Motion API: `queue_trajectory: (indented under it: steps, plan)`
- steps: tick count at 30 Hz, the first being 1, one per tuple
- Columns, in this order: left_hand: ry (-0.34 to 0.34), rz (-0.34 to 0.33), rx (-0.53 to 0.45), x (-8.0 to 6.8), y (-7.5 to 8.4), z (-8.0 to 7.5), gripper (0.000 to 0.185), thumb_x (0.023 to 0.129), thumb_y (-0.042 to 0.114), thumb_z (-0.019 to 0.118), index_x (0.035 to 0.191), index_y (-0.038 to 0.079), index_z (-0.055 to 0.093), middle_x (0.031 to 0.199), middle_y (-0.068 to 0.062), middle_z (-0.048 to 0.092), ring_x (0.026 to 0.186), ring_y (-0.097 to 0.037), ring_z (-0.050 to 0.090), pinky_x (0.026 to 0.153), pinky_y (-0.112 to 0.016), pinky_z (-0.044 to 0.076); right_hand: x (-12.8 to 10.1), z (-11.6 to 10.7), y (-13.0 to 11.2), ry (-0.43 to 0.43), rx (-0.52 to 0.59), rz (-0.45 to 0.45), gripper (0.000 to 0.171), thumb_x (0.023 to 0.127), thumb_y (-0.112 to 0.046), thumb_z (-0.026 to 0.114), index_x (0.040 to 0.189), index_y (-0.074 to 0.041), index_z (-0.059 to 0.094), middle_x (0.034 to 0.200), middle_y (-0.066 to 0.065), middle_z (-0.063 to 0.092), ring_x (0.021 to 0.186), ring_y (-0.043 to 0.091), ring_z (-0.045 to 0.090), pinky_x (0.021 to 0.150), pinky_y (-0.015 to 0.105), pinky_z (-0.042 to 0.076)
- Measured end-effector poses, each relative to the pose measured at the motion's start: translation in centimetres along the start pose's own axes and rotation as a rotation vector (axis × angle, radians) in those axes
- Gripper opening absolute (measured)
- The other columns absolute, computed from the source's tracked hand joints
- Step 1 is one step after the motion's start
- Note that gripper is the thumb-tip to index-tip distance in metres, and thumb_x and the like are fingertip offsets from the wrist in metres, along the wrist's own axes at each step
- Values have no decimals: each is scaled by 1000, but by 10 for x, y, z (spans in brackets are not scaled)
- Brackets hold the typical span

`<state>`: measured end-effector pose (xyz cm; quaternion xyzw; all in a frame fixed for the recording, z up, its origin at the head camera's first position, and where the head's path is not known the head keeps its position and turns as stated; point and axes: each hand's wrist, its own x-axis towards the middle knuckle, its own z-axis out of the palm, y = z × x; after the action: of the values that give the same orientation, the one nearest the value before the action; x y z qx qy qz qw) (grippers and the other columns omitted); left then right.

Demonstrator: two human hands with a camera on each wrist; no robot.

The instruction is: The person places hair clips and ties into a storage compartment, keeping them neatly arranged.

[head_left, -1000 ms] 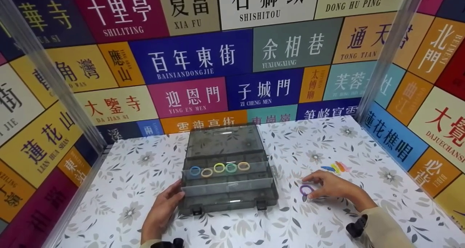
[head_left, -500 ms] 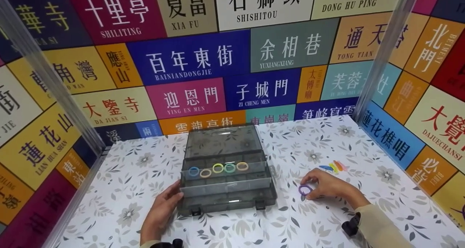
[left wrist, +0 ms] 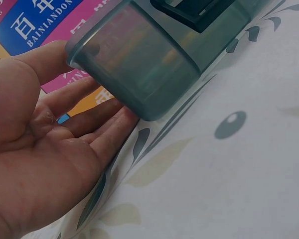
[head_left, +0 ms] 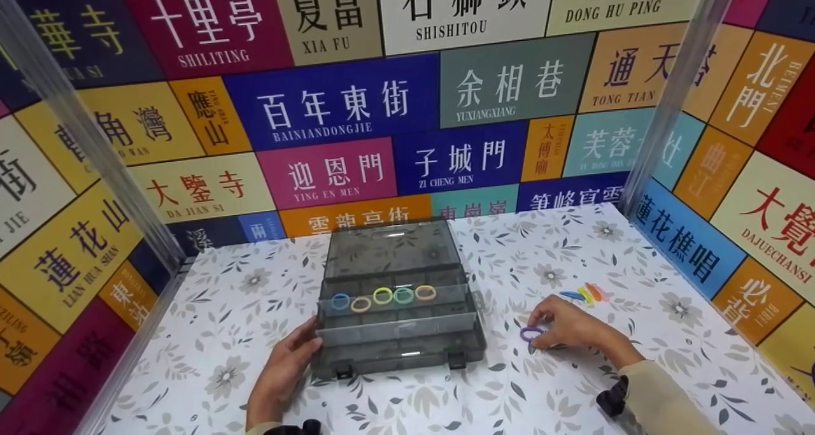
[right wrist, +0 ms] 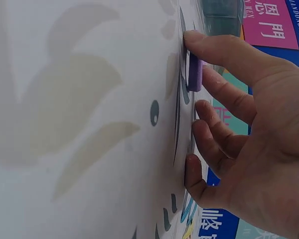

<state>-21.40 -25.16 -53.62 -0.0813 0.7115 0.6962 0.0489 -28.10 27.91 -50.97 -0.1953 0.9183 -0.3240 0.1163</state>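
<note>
My right hand (head_left: 566,325) pinches a purple hair tie (head_left: 530,334) between thumb and index finger, low over the table right of the box. In the right wrist view the purple hair tie (right wrist: 195,72) shows edge-on at the fingertips; the other fingers are bent loosely. My left hand (head_left: 284,368) rests against the left side of a smoky clear compartment box (head_left: 401,352), its lid raised at the back. In the left wrist view, the left hand's thumb (left wrist: 50,59) is at the box's upper rim and its fairly straight fingers touch lower down.
Several coloured rings, among them a yellow ring (head_left: 382,295) and a blue ring (head_left: 340,301), stand along the box's rear divider. Right of the box lie several narrow coloured bands (head_left: 589,293), beyond the right hand. A flowered cloth (head_left: 223,333) covers the table; sign-patterned walls surround it.
The purple hair tie has shifted slightly left and tipped from a rounder, upright look to a flatter one. My right hand moved a little left with it; the left hand stays at the box.
</note>
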Motion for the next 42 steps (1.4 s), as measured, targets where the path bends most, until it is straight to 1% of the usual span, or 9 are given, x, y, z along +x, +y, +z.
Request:
queue_trajectory:
  steps: [5, 11, 15, 21, 24, 27, 32, 35, 42]
  plan:
    - [2, -10, -14, 1, 1, 0, 61, 97, 10, 63, 153, 2, 39, 161, -23, 32, 152, -37, 27, 123, -52, 29, -1, 2, 1, 17, 23, -55, 25, 74, -25, 88, 91, -14, 74, 104, 6, 62, 96, 20, 53, 83, 33, 45]
    - [19, -28, -13, 3, 0, 1, 61, 96, 11, 64, 152, 3, 40, 161, -22, 34, 151, -36, 30, 123, -52, 30, 0, 5, 1, 31, 73, -14, 25, 78, -27, 86, 94, -13, 73, 104, 7, 62, 90, 17, 50, 77, 26, 42]
    - [13, -31, -25, 2, 0, 1, 61, 96, 11, 64, 152, 3, 40, 161, -22, 34, 151, -37, 29, 123, -53, 29, 3, 8, -1, 45, 93, 6, 28, 77, -27, 86, 97, -13, 72, 104, 6, 62, 89, 16, 51, 75, 24, 42]
    - [14, -35, -27, 2, -1, 1, 60, 97, 10, 63, 152, 3, 40, 161, -22, 33, 152, -36, 27, 123, -53, 29, 11, 11, -7, 62, 127, -26, 26, 80, -24, 84, 96, -9, 71, 105, 9, 62, 90, 16, 55, 77, 25, 45]
    - [7, -26, -36, 2, -1, 0, 61, 97, 10, 63, 152, 2, 40, 161, -23, 33, 151, -37, 28, 123, -53, 29, 15, 11, -12, 81, 160, 4, 24, 81, -25, 83, 96, -10, 70, 106, 9, 61, 92, 17, 55, 77, 27, 46]
    - [8, -15, -42, 3, -1, -1, 61, 96, 10, 64, 152, 1, 40, 160, -23, 34, 151, -36, 29, 123, -52, 29, 19, 10, -18, 115, 186, 23, 23, 82, -24, 83, 96, -12, 70, 108, 9, 60, 93, 19, 54, 73, 27, 45]
    - [1, 2, -25, 3, -1, -1, 59, 97, 8, 61, 152, 1, 40, 160, -23, 34, 151, -37, 29, 124, -51, 28, 24, 6, -28, 181, 145, -55, 18, 80, -19, 83, 93, -12, 72, 106, 11, 62, 94, 23, 54, 70, 27, 45]
    - [-3, 6, -19, 3, -1, -1, 58, 98, 7, 60, 152, 0, 40, 160, -24, 33, 151, -38, 29, 124, -51, 28, 29, 3, -36, 209, 115, -86, 16, 79, -17, 82, 91, -12, 73, 104, 12, 63, 96, 25, 56, 74, 29, 45]
    - [5, -9, -9, 1, 1, 0, 59, 97, 8, 61, 152, 1, 40, 161, -24, 33, 151, -39, 28, 124, -53, 27, 43, -2, -59, 241, 104, -127, 13, 81, -15, 81, 91, -14, 73, 105, 10, 63, 98, 27, 58, 80, 35, 48]
